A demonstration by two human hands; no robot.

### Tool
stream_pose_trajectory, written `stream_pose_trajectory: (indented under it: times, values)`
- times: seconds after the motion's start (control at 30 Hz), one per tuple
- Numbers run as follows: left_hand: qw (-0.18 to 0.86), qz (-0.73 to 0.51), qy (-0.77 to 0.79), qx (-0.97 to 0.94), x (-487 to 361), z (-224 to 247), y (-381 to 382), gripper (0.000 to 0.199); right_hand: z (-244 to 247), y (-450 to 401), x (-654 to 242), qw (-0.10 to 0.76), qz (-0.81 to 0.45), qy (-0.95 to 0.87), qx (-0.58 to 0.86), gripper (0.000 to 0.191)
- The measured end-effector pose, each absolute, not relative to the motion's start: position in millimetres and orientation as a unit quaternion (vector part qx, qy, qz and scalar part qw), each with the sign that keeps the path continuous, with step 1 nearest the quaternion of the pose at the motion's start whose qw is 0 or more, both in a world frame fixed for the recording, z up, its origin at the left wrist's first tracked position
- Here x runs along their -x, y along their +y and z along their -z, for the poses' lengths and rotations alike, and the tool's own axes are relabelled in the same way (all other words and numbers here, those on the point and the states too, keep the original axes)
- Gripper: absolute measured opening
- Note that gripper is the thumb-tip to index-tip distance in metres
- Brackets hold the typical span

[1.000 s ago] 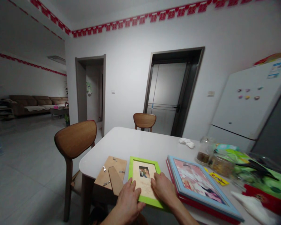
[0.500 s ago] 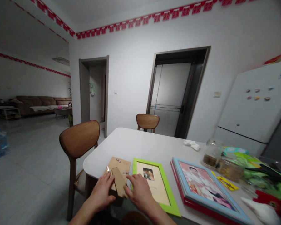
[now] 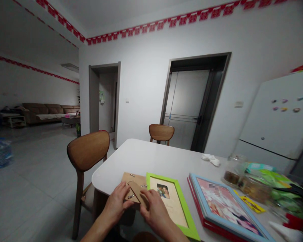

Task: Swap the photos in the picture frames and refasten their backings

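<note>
A brown picture-frame backing board lies at the near edge of the table, with small metal clips and a brown support leg on its upper face. My left hand grips the board's left side, fingers on top and the thumb along the near edge. My right hand holds the board's right side by the support leg, its fingers bent. Right beside it is a green picture frame with a small photo in a cream mat; my right forearm covers its lower left.
The white table bears a stack with a blue photo frame on top. Farther right are glass jars, a yellow packet, crumpled tissue and green bags. Wooden chairs stand at the left and far sides.
The backing board has turned slightly between my hands, and its support leg slants more. My right hand now reaches farther over the leg. The whole view has shifted a little.
</note>
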State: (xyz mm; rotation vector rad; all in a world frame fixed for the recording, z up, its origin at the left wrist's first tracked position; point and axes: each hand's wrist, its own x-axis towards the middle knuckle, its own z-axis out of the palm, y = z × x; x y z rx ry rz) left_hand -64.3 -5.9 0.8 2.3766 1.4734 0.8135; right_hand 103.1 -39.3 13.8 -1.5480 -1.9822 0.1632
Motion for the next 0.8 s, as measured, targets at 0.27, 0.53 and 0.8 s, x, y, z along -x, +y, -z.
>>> stream_pose_trajectory:
  times: [0.27,0.53,0.8]
  values:
    - [0.152,-0.285,0.429,-0.844,-15,-16,-27,0.043,-22,-70,-187,0.341,-0.058,-0.714,0.609,0.035]
    - [0.187,-0.193,0.396,-0.878,-45,15,-28,0.038,13,-80,-221,0.281,-0.09,-0.703,0.647,0.034]
    - [0.173,-0.144,0.399,-0.889,-36,12,-22,0.043,18,-68,-214,0.247,-0.029,-0.7,0.669,0.037]
